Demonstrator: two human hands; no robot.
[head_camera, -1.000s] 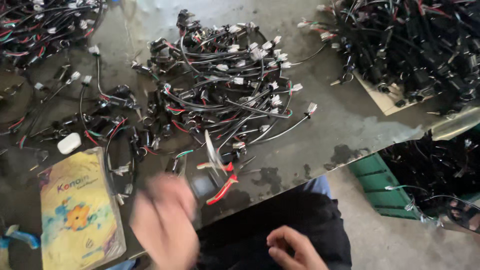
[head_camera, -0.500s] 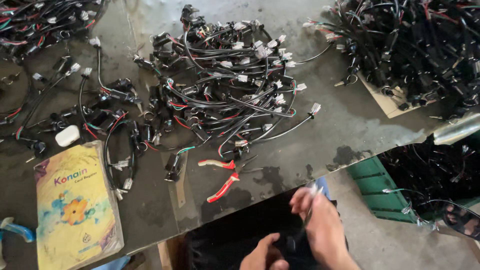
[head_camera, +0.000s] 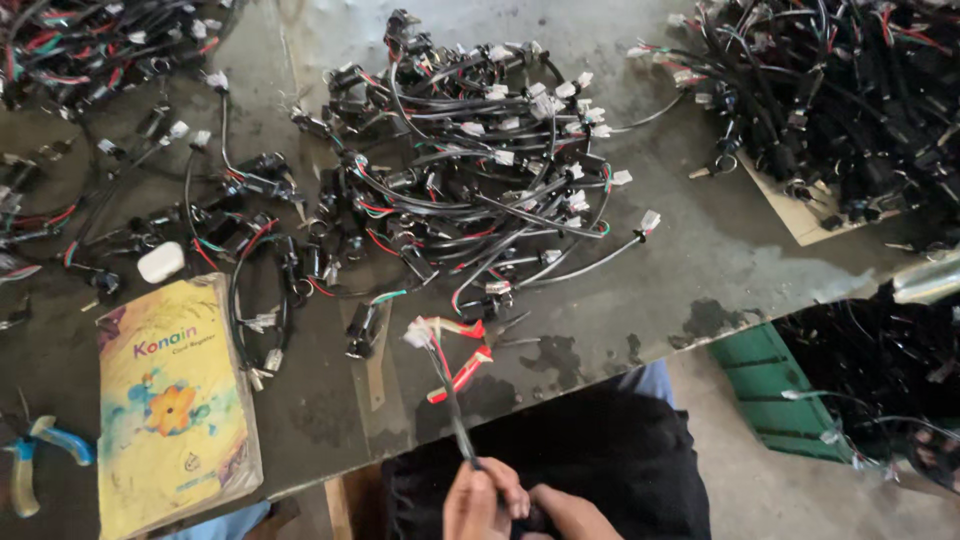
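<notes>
Stained grey workbench (head_camera: 760, 270); both hands (head_camera: 515, 505) pinching a black cable (head_camera: 452, 410), white connector (head_camera: 418, 333) uppermost.

Both our hands sit half out of frame at the bottom edge: the left hand (head_camera: 480, 505) wraps a black cable (head_camera: 452, 405) whose lower end is hidden in our grip, and the right hand (head_camera: 575, 512) is cut off at the knuckles. The blue-handled pliers (head_camera: 45, 450) run off the left edge. Wire heaps (head_camera: 850, 90) top right spill beyond view, their individual plugs too tangled to tell apart.
</notes>
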